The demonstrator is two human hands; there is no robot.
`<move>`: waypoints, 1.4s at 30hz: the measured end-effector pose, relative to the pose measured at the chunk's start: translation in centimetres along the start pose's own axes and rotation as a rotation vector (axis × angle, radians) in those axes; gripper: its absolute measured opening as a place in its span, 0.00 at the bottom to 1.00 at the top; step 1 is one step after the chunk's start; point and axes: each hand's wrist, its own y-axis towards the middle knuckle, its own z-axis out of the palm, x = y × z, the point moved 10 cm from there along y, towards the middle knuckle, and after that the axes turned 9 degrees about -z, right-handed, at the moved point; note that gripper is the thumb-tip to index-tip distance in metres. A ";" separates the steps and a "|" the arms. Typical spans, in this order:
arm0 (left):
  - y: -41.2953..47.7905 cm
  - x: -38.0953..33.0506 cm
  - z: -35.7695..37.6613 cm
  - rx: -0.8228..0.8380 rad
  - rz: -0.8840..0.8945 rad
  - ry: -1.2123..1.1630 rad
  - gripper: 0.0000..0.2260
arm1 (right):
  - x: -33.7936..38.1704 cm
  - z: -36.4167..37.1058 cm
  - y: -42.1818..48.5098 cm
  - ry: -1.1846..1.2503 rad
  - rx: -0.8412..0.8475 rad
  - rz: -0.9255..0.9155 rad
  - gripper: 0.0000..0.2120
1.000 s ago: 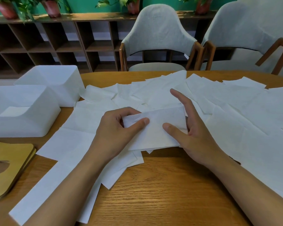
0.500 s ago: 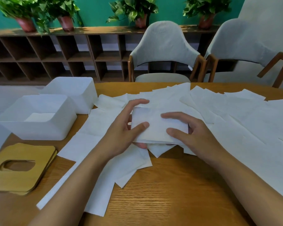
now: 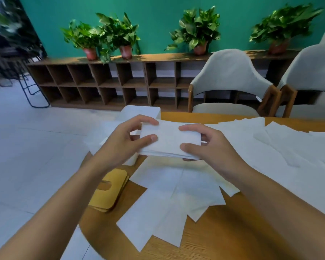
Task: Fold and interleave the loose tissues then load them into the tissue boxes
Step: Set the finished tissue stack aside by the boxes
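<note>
The left hand and right hand pinch opposite ends of a folded tissue stack. Each thumb lies on the top face at the near edge, and each index finger curls over the far edge. The stack is held level above the loose tissues spread on the wooden table. A white tissue box is just behind it. Wooden lids lie under the left forearm.
</note>
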 end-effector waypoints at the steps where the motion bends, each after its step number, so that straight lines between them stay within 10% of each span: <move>1: -0.1 0.3 -1.8 -0.060 0.007 0.025 0.11 | 0.3 1.3 0.7 0.010 0.007 -0.005 0.18; 18: 4.4 9.5 -16.4 -0.367 -0.232 0.290 0.08 | -0.7 14.3 11.4 -0.305 0.151 0.002 0.19; 29: 6.5 12.2 -15.5 -0.299 -0.284 0.608 0.11 | -2.0 17.5 12.7 -0.720 0.273 -0.126 0.22; 42: 4.6 6.8 -10.5 -0.218 -0.037 0.642 0.17 | -0.5 12.6 9.2 -0.565 0.180 -0.143 0.25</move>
